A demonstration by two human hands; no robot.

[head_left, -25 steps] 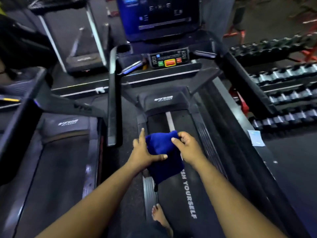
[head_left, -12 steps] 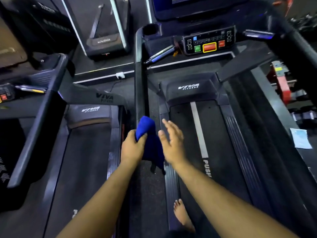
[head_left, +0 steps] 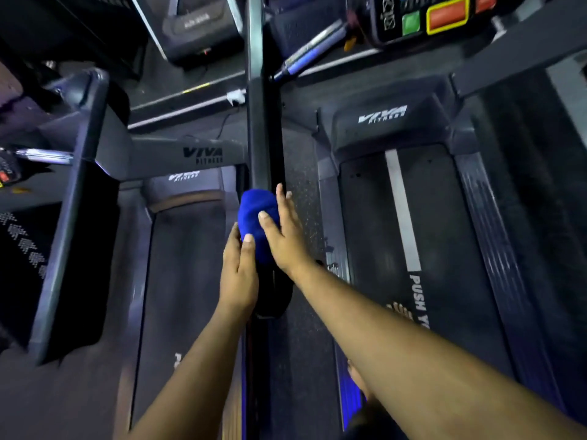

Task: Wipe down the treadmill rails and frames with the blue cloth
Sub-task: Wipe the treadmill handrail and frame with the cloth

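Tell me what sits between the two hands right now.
In the head view, the blue cloth lies between the left hand and right hand, bunched over the black handrail. Both hands touch it.

Bright royal-blue bunched cloth (head_left: 257, 217), plain. Long handrail (head_left: 260, 122) matte black. Treadmill belt (head_left: 374, 217) dark grey, white lengthwise stripe and white lettering. Console panel (head_left: 428, 17): green button, orange button outlined yellow. Side footrail (head_left: 495, 233) ribbed dark grey.
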